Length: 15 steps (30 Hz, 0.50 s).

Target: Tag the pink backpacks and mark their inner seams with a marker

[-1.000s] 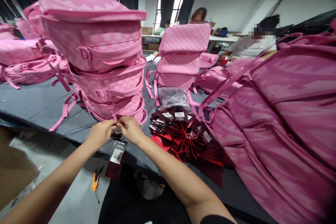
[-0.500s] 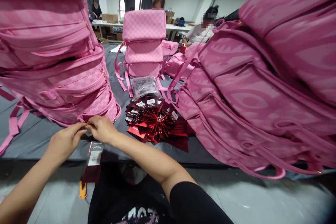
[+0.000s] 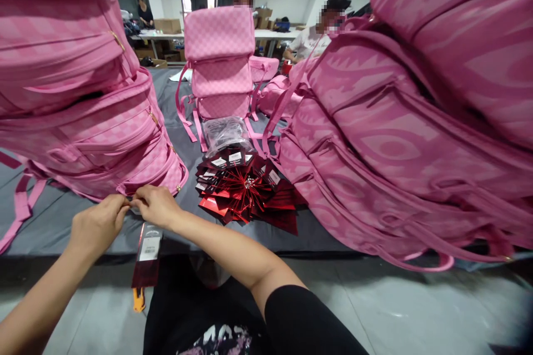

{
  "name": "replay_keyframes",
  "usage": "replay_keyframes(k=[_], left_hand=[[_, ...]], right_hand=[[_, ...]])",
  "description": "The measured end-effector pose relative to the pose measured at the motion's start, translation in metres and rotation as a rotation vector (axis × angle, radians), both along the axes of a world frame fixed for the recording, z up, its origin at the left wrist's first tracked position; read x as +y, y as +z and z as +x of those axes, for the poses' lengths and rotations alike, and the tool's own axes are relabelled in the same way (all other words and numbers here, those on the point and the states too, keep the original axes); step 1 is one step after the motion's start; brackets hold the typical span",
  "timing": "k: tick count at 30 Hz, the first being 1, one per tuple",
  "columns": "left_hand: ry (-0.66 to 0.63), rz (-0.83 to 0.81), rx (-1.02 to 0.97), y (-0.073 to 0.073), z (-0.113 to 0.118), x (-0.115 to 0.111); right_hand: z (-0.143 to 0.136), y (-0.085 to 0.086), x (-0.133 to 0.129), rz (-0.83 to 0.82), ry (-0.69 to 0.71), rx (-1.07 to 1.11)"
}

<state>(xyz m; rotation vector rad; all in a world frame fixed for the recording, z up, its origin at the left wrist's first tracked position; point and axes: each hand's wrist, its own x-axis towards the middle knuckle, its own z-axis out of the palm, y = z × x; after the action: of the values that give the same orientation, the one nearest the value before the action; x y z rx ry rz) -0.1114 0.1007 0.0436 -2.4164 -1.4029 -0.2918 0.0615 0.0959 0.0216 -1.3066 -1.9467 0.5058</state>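
With the left hand (image 3: 97, 227) and the right hand (image 3: 156, 208), pinches thumb and fingers closed, side by side at the lower front of the tall pink backpack stack (image 3: 75, 138); cannot make out the small item gripped there. Has the hang tag (image 3: 145, 255) just below the right hand, dark red at the bottom with a white label above, over the front edge of the grey-covered table (image 3: 170, 105); cannot tell its point of attachment. Shows below the tag an orange object (image 3: 139, 300), partly hidden. To the right of the hands, displays the fan of tags (image 3: 250, 194), black and shiny red, on the table, with clear plastic (image 3: 225, 133) directly behind and then three checkered pink bags (image 3: 220, 33), stacked. Farther right, shows the large patterned backpack pile (image 3: 400, 144). Beyond, includes a person in a white shirt (image 3: 308, 41), partly hidden behind the pink bags.
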Motion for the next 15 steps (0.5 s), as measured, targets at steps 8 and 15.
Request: replay_keyframes(k=[8,15], left_hand=[[-0.009,0.010,0.102,0.002,0.002,0.000],[-0.176,0.119,-0.228,0.002,0.027,-0.013]], right_hand=[[0.001,0.003,-0.001,-0.046,0.009,0.052],[0.036,-0.013,-0.032,0.119,-0.073,0.244]])
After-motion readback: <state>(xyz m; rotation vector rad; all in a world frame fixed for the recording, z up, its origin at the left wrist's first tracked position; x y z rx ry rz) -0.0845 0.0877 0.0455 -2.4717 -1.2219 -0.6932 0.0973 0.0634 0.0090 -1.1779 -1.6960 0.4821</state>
